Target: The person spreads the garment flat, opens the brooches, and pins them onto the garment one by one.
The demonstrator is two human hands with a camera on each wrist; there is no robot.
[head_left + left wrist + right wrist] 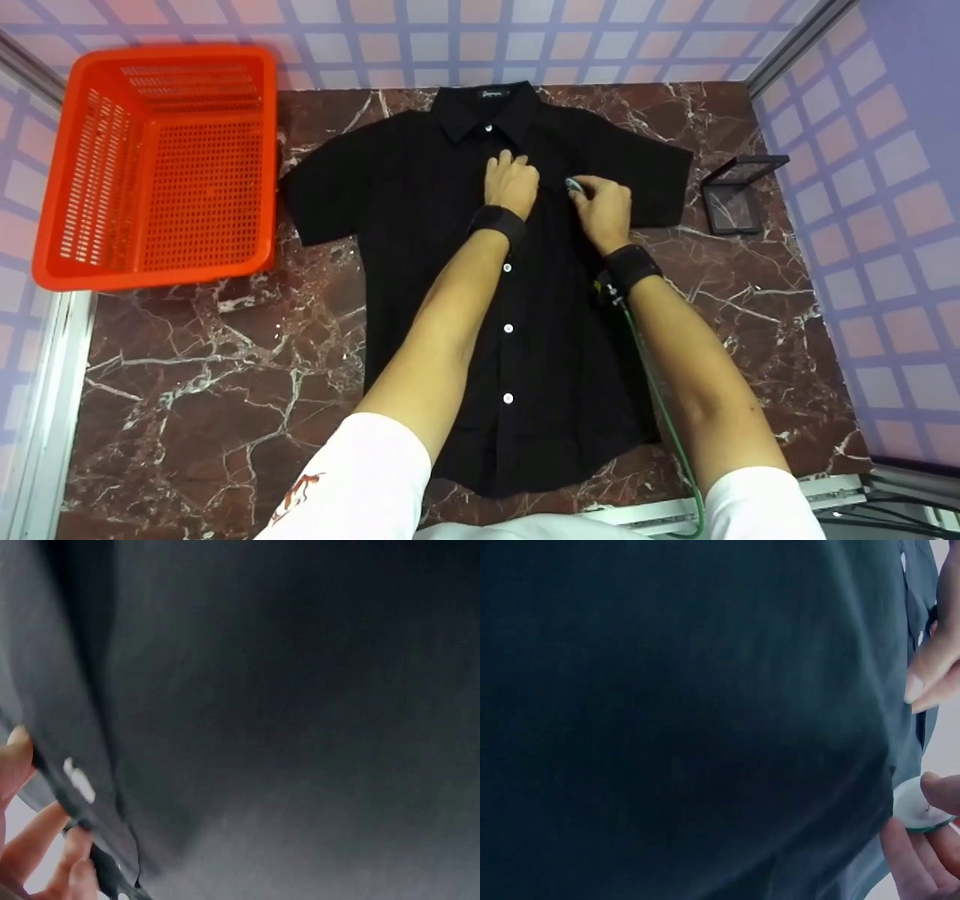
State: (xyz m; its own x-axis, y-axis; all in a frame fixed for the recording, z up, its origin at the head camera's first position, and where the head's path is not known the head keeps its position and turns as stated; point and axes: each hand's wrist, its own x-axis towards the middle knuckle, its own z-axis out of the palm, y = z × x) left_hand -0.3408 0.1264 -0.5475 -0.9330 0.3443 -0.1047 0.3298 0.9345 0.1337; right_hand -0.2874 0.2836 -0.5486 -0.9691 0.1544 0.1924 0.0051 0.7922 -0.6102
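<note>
A black short-sleeved shirt [420, 225] lies flat on the marble table [202, 375], buttoned, with its collar at the far side. My left hand [512, 178] rests on the chest by the button placket. In the left wrist view its fingers [30, 844] pinch the placket edge near a white button [79, 781]. Just to its right, my right hand [579, 189] pinches a small round pale-green disc [574, 184] against the shirt's chest. The disc [919, 811] shows between my fingertips [939, 793] at the edge of the dark cloth [690, 712].
An orange plastic basket [154, 165] stands at the table's far left with nothing in it. A small black open frame box [737, 196] sits to the right of the shirt's sleeve. A green cable [660, 405] runs back from my right wristband. Checkered walls enclose the table.
</note>
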